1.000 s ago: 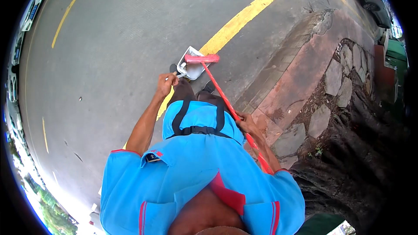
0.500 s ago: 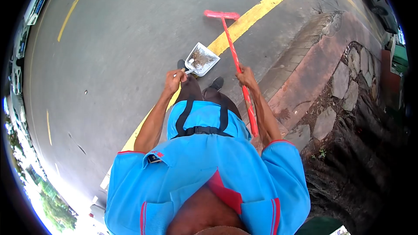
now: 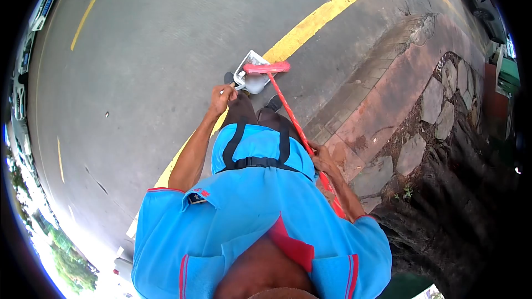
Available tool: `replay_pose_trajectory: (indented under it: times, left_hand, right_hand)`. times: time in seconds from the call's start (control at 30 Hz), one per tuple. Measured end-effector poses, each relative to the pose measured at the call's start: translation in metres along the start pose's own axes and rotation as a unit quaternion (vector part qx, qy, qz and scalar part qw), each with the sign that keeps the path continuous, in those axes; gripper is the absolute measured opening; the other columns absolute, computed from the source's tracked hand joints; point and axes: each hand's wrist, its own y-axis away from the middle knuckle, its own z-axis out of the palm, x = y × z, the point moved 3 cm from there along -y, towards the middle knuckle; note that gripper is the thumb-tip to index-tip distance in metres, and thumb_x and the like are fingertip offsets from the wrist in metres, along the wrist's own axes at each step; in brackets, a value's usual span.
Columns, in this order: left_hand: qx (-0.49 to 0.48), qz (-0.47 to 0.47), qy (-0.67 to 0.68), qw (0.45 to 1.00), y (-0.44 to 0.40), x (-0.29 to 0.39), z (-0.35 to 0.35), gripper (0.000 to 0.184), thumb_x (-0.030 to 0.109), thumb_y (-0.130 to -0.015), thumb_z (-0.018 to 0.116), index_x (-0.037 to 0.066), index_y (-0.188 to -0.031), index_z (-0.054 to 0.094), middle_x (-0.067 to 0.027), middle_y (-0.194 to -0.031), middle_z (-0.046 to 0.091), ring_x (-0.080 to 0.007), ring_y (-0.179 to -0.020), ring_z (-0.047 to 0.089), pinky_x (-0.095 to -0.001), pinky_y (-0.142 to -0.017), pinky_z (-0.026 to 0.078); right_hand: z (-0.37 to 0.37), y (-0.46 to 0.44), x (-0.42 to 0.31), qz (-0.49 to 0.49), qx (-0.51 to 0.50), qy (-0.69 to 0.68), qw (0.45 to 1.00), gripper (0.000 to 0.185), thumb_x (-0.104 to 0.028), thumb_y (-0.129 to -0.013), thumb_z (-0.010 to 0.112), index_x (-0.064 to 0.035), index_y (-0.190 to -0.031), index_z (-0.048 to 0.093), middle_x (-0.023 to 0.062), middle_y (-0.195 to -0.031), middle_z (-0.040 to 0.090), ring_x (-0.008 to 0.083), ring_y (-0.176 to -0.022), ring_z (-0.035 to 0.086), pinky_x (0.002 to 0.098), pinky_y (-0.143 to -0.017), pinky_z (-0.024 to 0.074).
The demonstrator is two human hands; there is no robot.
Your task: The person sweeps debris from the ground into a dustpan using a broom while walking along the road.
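My left hand [image 3: 223, 96] is closed round the handle of a white dustpan [image 3: 255, 84], which is in front of my feet, beside the yellow line. My right hand [image 3: 322, 158] grips the red striped pole of a broom [image 3: 286, 105] near my right hip. The red broom head [image 3: 267, 68] lies across the dustpan, its right end reaching past the pan's edge. It hides part of the pan's inside, where a small white piece shows at the left.
A thick yellow line [image 3: 332, 9] crosses the grey pavement. To the right run a stone kerb [image 3: 382, 50], a reddish border [image 3: 388, 111], flat stones [image 3: 411, 154] and large dark roots [image 3: 443, 205]. Parked cars [image 3: 481, 5] stand at the far right and far left.
The broom head was over the pan, then out on the pavement beyond it, and is now back over the pan. My right hand went forward, then back toward my hip. My left hand kept its hold.
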Motion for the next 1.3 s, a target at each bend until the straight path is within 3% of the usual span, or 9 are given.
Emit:
replay_pose_trajectory:
  times: [0.07,0.17,0.33,0.5,0.6,0.73,0.93,1.07,1.3]
  left_hand:
    - [0.005,0.001,-0.028,1.0,0.0,0.008,0.002,0.035,0.021,-0.086,0.047,-0.004,-0.064,0.06,-0.0048,-0.057,0.055,-0.0109,-0.054,0.049,-0.0256,-0.052,0.037]
    - [0.017,-0.004,-0.042,0.999,0.004,0.007,0.003,0.035,0.021,-0.086,0.047,-0.004,-0.065,0.061,-0.0055,-0.058,0.056,-0.0113,-0.055,0.049,-0.026,-0.053,0.038]
    - [0.025,0.001,-0.042,0.999,0.002,0.005,0.0,0.037,0.023,-0.087,0.051,-0.005,-0.065,0.061,-0.0065,-0.059,0.057,-0.0124,-0.055,0.051,-0.0267,-0.053,0.04]
    - [0.012,-0.002,-0.025,1.0,0.004,0.005,0.0,0.038,0.023,-0.086,0.051,-0.005,-0.063,0.059,-0.0068,-0.059,0.057,-0.0127,-0.056,0.051,-0.0271,-0.054,0.04]
    - [0.006,-0.007,-0.012,1.0,0.004,0.006,0.002,0.038,0.024,-0.087,0.05,-0.004,-0.062,0.058,-0.0064,-0.058,0.056,-0.0124,-0.056,0.05,-0.0264,-0.053,0.039]
    - [0.003,-0.002,-0.009,1.0,0.0,0.009,0.002,0.038,0.023,-0.087,0.049,-0.004,-0.062,0.058,-0.0059,-0.058,0.055,-0.012,-0.055,0.049,-0.0257,-0.053,0.038]
    - [0.003,0.0,-0.03,1.0,-0.002,0.006,0.0,0.037,0.02,-0.086,0.048,-0.004,-0.061,0.058,-0.0068,-0.059,0.056,-0.0119,-0.054,0.049,-0.0263,-0.052,0.038]
    - [0.012,0.006,-0.042,0.999,0.001,0.01,0.001,0.036,0.02,-0.086,0.048,-0.005,-0.062,0.058,-0.0077,-0.06,0.058,-0.0127,-0.055,0.05,-0.0267,-0.053,0.039]
    - [0.005,0.001,-0.039,0.999,0.0,0.003,0.0,0.035,0.02,-0.085,0.046,-0.005,-0.065,0.061,-0.0075,-0.06,0.058,-0.013,-0.056,0.052,-0.0267,-0.054,0.042]
  right_hand:
    - [-0.01,0.013,-0.005,0.072,-0.043,-0.059,0.995,0.057,-0.008,-0.071,0.062,-0.0012,-0.126,0.052,0.0137,-0.071,0.064,0.0138,-0.059,0.058,0.0283,-0.054,0.046]
    - [-0.03,0.023,-0.058,0.048,-0.01,0.056,0.997,0.055,-0.006,-0.072,0.061,-0.0013,-0.126,0.052,0.0123,-0.068,0.063,0.0139,-0.055,0.057,0.029,-0.051,0.0451]
    - [-0.023,-0.071,-0.005,0.041,0.063,-0.048,0.996,0.052,-0.007,-0.073,0.058,-0.0001,-0.124,0.053,0.01,-0.06,0.059,0.0166,-0.051,0.056,0.0318,-0.048,0.0447]
    - [-0.021,-0.144,0.016,-0.047,0.104,0.03,0.993,0.055,-0.004,-0.076,0.056,0.002,-0.13,0.046,0.0054,-0.055,0.053,0.014,-0.042,0.051,0.0303,-0.038,0.0397]
    - [-0.016,-0.115,-0.014,0.019,0.063,-0.027,0.997,0.056,-0.006,-0.075,0.057,0.0036,-0.129,0.046,0.0057,-0.055,0.053,0.0143,-0.043,0.052,0.0309,-0.039,0.0403]
    - [0.016,-0.096,0.037,-0.048,0.069,0.034,0.996,0.056,-0.008,-0.071,0.057,0.0016,-0.126,0.05,0.0136,-0.059,0.058,0.0193,-0.053,0.061,0.0323,-0.048,0.047]
    - [0.011,-0.007,-0.011,0.143,-0.026,-0.341,0.929,0.062,0.004,-0.07,0.056,-0.0025,-0.132,0.047,0.0058,-0.061,0.056,0.0106,-0.042,0.046,0.0254,-0.037,0.0347]
    - [-0.008,0.004,-0.026,0.17,0.007,-0.319,0.932,0.064,0.003,-0.071,0.056,-0.0023,-0.134,0.044,0.005,-0.06,0.055,0.0108,-0.042,0.046,0.0269,-0.037,0.0348]
    - [-0.035,-0.112,-0.033,0.006,0.065,-0.107,0.992,0.06,-0.006,-0.074,0.056,-0.0016,-0.133,0.045,0.0053,-0.059,0.054,0.0118,-0.04,0.047,0.0271,-0.039,0.0372]
